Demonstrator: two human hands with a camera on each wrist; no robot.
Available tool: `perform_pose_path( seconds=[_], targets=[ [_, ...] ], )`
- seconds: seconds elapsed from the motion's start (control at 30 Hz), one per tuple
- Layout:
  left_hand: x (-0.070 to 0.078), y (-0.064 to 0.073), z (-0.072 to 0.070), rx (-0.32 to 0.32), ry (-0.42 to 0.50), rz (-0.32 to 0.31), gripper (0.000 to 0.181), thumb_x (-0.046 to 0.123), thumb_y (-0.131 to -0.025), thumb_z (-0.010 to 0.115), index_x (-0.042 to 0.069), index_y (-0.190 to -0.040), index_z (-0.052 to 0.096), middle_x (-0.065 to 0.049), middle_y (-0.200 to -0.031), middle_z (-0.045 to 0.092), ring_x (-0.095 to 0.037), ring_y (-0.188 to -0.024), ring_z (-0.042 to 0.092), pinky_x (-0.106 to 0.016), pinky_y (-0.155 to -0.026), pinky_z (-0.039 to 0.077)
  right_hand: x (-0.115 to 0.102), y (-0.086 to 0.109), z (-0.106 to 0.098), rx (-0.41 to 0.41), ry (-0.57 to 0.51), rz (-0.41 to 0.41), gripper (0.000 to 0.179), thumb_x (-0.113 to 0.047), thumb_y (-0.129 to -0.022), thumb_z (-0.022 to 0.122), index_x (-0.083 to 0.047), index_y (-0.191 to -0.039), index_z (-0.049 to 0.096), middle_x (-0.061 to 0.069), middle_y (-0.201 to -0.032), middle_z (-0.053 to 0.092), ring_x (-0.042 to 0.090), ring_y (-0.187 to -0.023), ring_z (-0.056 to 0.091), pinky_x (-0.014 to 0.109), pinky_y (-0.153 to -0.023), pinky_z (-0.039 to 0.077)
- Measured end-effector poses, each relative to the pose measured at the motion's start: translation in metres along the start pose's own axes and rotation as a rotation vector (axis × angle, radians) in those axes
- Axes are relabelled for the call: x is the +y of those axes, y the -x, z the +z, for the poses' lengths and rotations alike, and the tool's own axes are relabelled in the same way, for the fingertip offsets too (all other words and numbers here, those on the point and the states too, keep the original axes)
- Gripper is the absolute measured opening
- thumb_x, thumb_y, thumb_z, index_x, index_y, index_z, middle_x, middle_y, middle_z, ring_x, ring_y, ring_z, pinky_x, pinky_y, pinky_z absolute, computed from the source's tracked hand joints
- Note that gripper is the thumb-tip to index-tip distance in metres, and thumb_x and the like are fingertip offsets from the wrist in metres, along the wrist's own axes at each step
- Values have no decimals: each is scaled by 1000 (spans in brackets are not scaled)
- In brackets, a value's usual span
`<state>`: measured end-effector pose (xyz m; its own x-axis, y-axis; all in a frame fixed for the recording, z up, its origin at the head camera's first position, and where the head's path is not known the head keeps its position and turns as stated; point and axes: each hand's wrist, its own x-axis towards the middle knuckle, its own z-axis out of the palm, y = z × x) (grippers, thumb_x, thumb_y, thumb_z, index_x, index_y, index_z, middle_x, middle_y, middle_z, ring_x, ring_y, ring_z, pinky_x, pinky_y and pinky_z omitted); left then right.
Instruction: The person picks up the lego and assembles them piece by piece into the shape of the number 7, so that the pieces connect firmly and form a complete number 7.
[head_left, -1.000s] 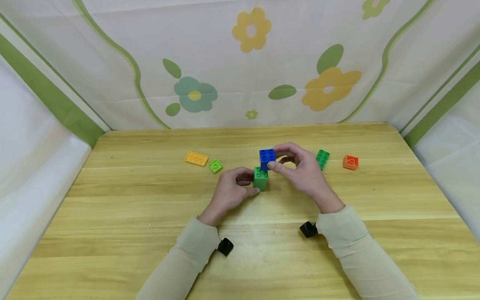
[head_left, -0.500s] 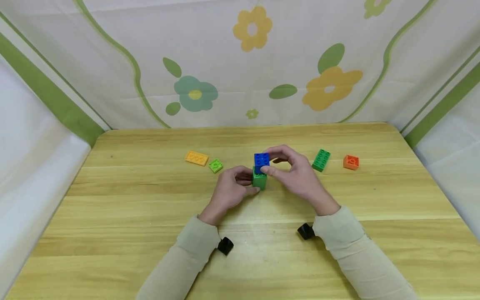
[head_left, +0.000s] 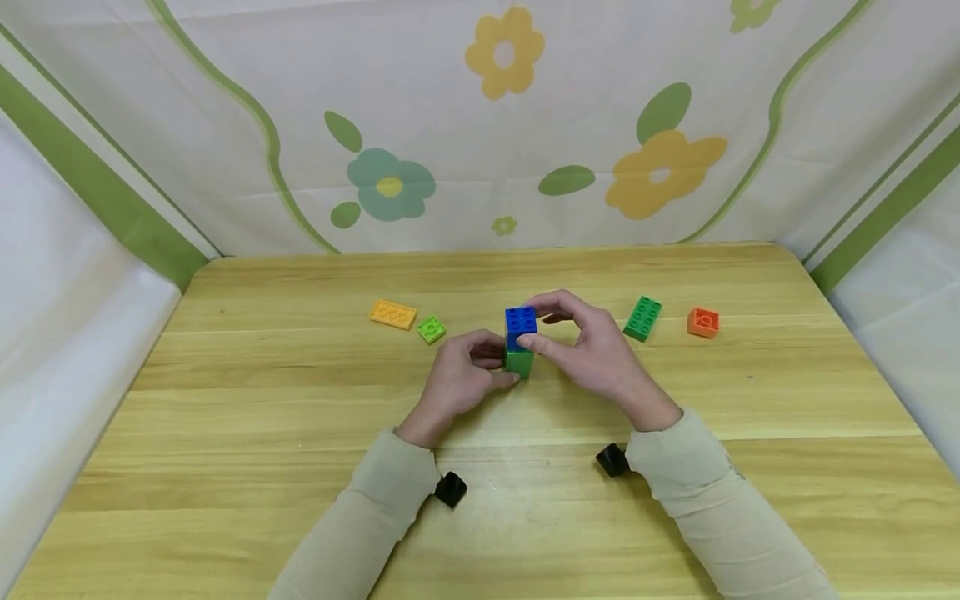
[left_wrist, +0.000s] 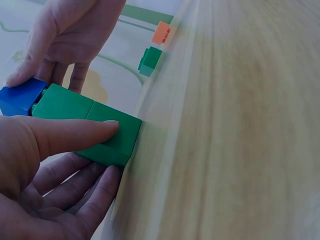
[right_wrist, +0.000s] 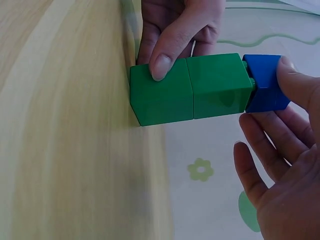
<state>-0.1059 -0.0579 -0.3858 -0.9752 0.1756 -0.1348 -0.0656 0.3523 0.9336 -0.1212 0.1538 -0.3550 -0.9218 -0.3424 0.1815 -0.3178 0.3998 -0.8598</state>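
Note:
Two green toy building bricks (right_wrist: 220, 85), joined one on the other, stand upright on the table. My left hand (head_left: 463, 377) grips this stack near its base, thumb in front and fingers behind. On its top end, my right hand (head_left: 596, 354) pinches a blue brick (head_left: 521, 323) between thumb and fingers. Some green studs show in a narrow gap under the blue brick (right_wrist: 266, 82) in the right wrist view, so it is not pressed flush and sits a little tilted. From the head view the lower green brick is mostly hidden.
Left of the stack on the wooden table (head_left: 300, 500) lie an orange-yellow flat brick (head_left: 393, 314) and a lime square brick (head_left: 431, 329). A green eight-stud brick (head_left: 642, 318) and an orange-red brick (head_left: 703, 322) lie to the right. A flowered curtain (head_left: 450, 108) hangs behind.
My right hand has brought the blue brick left and down, from above the green stack onto its top. The left hand has kept its grip on the stack.

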Motion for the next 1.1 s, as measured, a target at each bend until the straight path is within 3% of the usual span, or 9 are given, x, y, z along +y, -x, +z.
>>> perform_pose_path(
  seconds=[0.23,0.4,0.93,1.1],
  targets=[
    [0,0,0,2,5,0,37,1,-86,88,4,-121,77,-15,-120,78,-29,-112,78,-37,-99,64,-4,0,0,10,51,-89,38,-18,-98,82,-12,-134,69,8,-126,76,29,-121,68,60,-112,51],
    [2,0,-1,3,17,10,35,0,-86,88,3,-120,77,-16,-120,77,-30,-113,77,-36,-100,64,-5,-1,1,14,86,-139,37,-15,-97,82,-11,-131,71,9,-125,75,34,-120,68,61,-108,52],
    [-1,-1,0,1,22,0,35,0,-86,88,6,-119,78,-14,-120,78,-30,-113,78,-37,-100,64,0,3,1,26,76,-58,37,-19,-95,85,-13,-129,71,8,-124,79,38,-121,70,63,-110,50],
    [0,0,0,3,13,-3,35,0,-86,88,6,-119,78,-14,-120,77,-30,-113,78,-37,-100,64,1,4,1,30,87,-74,37,-18,-95,85,-11,-130,72,9,-124,79,39,-120,70,64,-110,50]
  ],
)
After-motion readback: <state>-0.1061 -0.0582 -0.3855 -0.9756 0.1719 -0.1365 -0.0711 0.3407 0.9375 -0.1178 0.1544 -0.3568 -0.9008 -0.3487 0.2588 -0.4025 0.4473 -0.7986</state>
